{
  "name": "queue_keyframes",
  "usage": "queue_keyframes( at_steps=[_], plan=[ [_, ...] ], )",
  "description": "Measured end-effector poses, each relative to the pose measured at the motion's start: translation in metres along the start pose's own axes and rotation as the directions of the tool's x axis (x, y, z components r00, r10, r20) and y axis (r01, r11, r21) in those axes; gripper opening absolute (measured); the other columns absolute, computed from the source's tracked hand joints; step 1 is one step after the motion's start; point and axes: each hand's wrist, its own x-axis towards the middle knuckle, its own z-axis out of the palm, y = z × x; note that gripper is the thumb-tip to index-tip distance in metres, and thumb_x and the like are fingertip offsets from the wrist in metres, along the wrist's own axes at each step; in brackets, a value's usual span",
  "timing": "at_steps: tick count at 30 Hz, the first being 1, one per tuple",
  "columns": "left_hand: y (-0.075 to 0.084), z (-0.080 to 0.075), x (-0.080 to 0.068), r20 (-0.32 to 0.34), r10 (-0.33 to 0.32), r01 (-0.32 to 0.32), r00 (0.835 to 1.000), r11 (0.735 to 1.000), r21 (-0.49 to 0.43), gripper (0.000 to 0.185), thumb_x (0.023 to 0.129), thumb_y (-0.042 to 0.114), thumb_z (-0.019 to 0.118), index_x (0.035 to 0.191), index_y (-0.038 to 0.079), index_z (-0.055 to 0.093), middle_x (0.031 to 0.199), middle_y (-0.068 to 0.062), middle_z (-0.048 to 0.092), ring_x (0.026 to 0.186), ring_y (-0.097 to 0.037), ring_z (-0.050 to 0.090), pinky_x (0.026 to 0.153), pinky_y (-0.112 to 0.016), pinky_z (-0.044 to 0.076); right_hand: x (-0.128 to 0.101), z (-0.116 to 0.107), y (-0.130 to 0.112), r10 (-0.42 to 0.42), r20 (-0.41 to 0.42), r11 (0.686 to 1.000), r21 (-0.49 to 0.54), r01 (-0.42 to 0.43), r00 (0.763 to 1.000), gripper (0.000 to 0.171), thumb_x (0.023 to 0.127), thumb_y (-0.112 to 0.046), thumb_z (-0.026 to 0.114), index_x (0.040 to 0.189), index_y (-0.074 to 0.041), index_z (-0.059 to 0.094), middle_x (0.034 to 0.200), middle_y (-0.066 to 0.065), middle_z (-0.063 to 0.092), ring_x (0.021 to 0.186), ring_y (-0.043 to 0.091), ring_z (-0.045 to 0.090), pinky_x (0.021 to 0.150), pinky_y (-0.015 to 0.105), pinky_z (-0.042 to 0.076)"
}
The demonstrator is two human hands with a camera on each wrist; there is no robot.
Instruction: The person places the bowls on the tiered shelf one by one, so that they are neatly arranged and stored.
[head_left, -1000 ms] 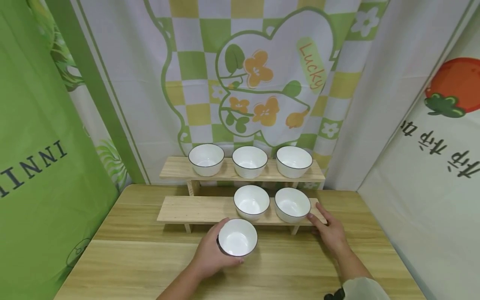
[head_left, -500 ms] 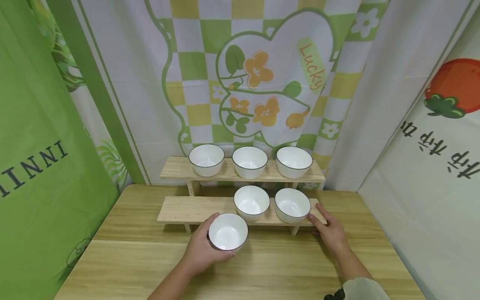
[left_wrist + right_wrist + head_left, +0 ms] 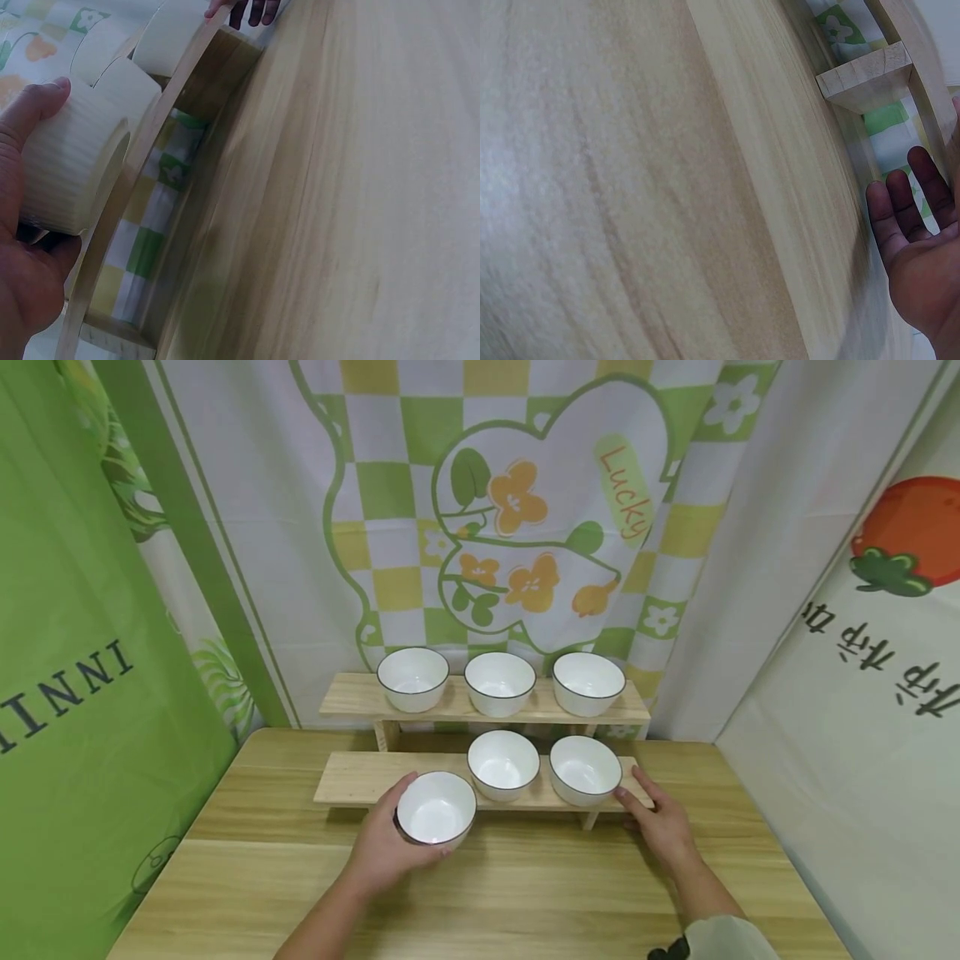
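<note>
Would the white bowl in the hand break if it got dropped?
Probably: the bowl looks like glazed ceramic, hard and stiff. Its glossy surface may be slippery, though the ribbed outside should help the left hand grip. Its wide, round shape seems unlikely to tip.

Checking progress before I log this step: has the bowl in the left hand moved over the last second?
Yes. The bowl, held by the left hand, has shifted left and away from the person, now overlapping the front edge of the lower shelf.

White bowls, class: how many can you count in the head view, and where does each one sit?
6. Three stand on the upper shelf: left, middle, right. Two stand on the lower shelf. The left hand holds one. None seems hidden.
</note>
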Motion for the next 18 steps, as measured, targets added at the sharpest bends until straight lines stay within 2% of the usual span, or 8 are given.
queue_keyframes(
  at_steps=[6, 18],
  plan=[
    [-0.004, -0.008, 0.006, -0.015, 0.004, -0.004, 1.000, 1.000, -0.003, 0.117, 0.046, 0.044, 0.097, 0.145, 0.022, 0.040, 0.140, -0.002, 0.046, 0.125, -0.025, 0.048, 0.102, -0.046, 0.039, 0.000, 0.000, 0.001, -0.006, -0.008, 1.000, -0.008, 0.006, 1.000, 0.080, 0.082, -0.061, 0.065, 0.150, -0.035, 0.032, 0.153, 0.019, 0.032, 0.087, 0.025, 0.069, 0.076, 0.027, 0.055],
    [-0.012, -0.023, 0.017, -0.065, -0.043, 0.041, 0.997, 0.999, -0.034, 0.117, 0.049, 0.039, 0.097, 0.147, 0.018, 0.036, 0.142, -0.005, 0.045, 0.125, -0.026, 0.049, 0.101, -0.046, 0.041, 0.000, 0.001, 0.002, -0.017, -0.005, 0.998, 0.055, 0.017, 1.000, 0.079, 0.083, -0.056, 0.068, 0.150, -0.031, 0.034, 0.153, 0.018, 0.031, 0.091, 0.025, 0.068, 0.076, 0.030, 0.057]
  ],
)
